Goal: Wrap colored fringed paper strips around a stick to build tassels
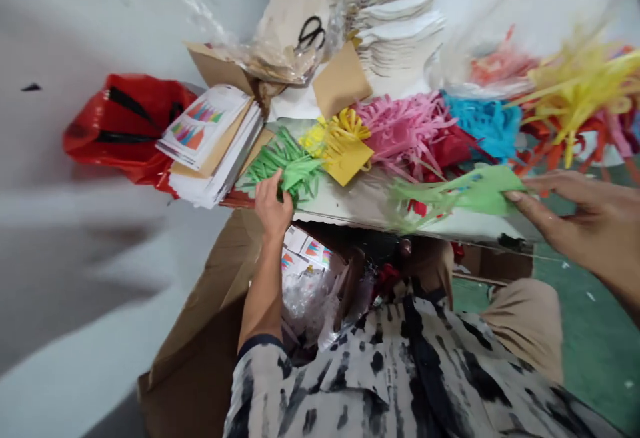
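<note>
Pinching a thin, light-green, fringed sheet [483, 193] by its uncut end in the right hand [575, 218], above the white tabletop [345, 199]; likely light, limp, best gripped there. Farther, touching a green, fringed heap [269, 162] with the curled left hand [273, 208]; impossible to say whether gripping.

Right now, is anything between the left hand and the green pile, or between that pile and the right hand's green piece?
Nothing visible separates the left hand from the green pile. Between that pile and the green piece, the yellow fringe lies on the table.
</note>
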The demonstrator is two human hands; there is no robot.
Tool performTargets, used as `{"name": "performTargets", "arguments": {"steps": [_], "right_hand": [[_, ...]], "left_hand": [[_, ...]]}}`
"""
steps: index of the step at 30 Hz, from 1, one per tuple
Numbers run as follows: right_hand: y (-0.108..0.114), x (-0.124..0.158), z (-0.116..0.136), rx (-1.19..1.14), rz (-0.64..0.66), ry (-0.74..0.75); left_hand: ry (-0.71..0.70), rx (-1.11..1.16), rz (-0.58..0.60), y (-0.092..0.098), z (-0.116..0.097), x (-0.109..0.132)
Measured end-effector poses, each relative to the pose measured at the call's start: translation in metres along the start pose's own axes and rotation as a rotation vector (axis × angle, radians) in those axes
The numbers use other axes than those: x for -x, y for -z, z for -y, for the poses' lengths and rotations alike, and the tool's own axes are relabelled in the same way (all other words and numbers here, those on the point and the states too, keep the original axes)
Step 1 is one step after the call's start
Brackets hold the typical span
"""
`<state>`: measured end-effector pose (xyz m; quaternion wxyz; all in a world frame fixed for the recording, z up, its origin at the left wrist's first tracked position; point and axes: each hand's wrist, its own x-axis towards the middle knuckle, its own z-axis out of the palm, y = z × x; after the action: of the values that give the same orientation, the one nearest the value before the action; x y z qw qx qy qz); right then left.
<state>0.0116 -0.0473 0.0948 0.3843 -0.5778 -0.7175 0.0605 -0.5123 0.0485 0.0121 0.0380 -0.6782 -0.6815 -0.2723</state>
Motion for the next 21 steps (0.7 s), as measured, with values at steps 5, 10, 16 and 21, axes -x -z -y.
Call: {"name": "performTargets", "arguments": {"steps": [5, 10, 16, 21], "right_hand": [[-0.009, 0.015, -0.002, -0.151, -0.099, -0.159], [-0.023, 0.028, 0.015, -0.170, -0.089, -0.143], [-0.010, 0.046, 0.028, -0.258, 0.039, -0.089], [0.020, 0.041, 0.008, -0.426, 0.119, 0.061]], "left_hand": [[-0.023, -0.102, -0.050, 0.028, -0.068, 0.037], [-0.416, 0.470, -0.040, 0.041, -0.204, 0.065], [-0.463, 0.777, 0.245, 0.017, -0.295, 0.061], [-0.412, 1.139, 1.016, 0.027, -0.304, 0.035]]}}
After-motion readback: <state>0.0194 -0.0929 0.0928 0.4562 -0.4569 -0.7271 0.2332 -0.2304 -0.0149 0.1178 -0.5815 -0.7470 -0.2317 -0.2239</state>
